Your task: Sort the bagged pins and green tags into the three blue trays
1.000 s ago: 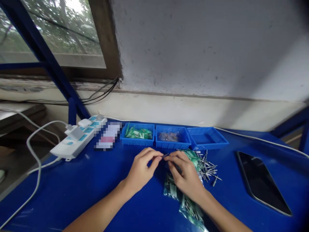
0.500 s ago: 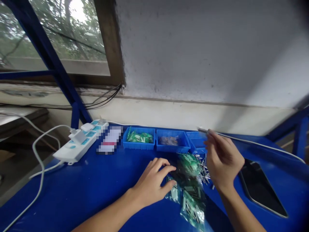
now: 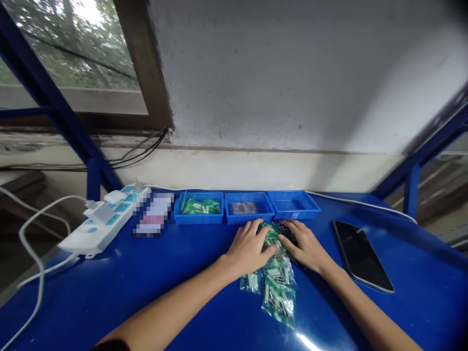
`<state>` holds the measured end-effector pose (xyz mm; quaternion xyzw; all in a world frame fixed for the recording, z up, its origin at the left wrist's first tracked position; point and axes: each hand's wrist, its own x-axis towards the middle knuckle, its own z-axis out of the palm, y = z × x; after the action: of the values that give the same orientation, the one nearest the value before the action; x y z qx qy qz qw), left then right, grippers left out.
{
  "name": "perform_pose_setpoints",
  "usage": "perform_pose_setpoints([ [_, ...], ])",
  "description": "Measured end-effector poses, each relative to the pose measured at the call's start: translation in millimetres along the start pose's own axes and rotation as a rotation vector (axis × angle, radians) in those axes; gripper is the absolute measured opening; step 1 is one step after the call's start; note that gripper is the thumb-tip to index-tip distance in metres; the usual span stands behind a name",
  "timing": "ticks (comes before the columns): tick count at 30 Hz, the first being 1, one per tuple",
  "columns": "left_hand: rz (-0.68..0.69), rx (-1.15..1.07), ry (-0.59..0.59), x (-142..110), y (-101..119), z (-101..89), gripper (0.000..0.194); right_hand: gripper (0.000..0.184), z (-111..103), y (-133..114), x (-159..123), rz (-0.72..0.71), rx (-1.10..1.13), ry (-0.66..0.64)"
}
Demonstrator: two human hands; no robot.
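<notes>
Small clear plastic bags (image 3: 280,297) with green and white pieces and metal pins lie in a heap on the blue table. On the heap's left side rests my left hand (image 3: 246,249), fingers spread and thumb apart over the bags. My right hand (image 3: 305,246) lies opposite, fingers apart, touching the right side of the heap. Dark, thin metal pieces (image 3: 288,234) show partly beneath its fingers; the rest of them is hidden. Neither hand visibly grips anything.
Along the wall stand a blue bin (image 3: 199,219) of green and white pieces, one (image 3: 248,219) with small brownish pieces, and a third blue bin (image 3: 294,209). A black phone (image 3: 361,256) lies right. At left are a power strip (image 3: 98,229), white cable (image 3: 24,248) and blurred-out phone-like object (image 3: 153,217).
My right hand, raised before with something dark and thin in its fingers, has come down onto the heap and no longer shows it. My left hand has moved onto the bags. The view has turned right.
</notes>
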<state>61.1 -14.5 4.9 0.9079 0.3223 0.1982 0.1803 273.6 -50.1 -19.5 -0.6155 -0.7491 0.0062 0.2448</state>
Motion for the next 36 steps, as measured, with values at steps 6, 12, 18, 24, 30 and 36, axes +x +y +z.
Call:
perform_pose_setpoints([
  [6,-0.021,0.043,-0.018,0,-6,-0.3,0.048,0.043,-3,-16,-3,-0.028,0.042,-0.043],
  [12,-0.002,0.047,-0.044,-37,-15,-23.0,0.049,0.043,-4,-26,-2,0.001,0.067,-0.039],
  [18,-0.088,0.195,0.260,-66,-28,-45.4,0.038,0.055,5,-26,12,-0.044,0.044,-0.117],
  [24,-0.123,0.387,0.394,-48,-47,-52.1,0.036,0.045,7,-50,5,-0.074,0.058,-0.116],
  [30,-0.117,0.441,0.367,-30,-57,-45.0,0.029,0.039,-1,-41,19,-0.078,-0.045,0.103],
  [36,-0.050,0.380,0.429,-18,-74,-39.8,0.025,0.055,2,-8,56,-0.059,-0.159,0.181],
])
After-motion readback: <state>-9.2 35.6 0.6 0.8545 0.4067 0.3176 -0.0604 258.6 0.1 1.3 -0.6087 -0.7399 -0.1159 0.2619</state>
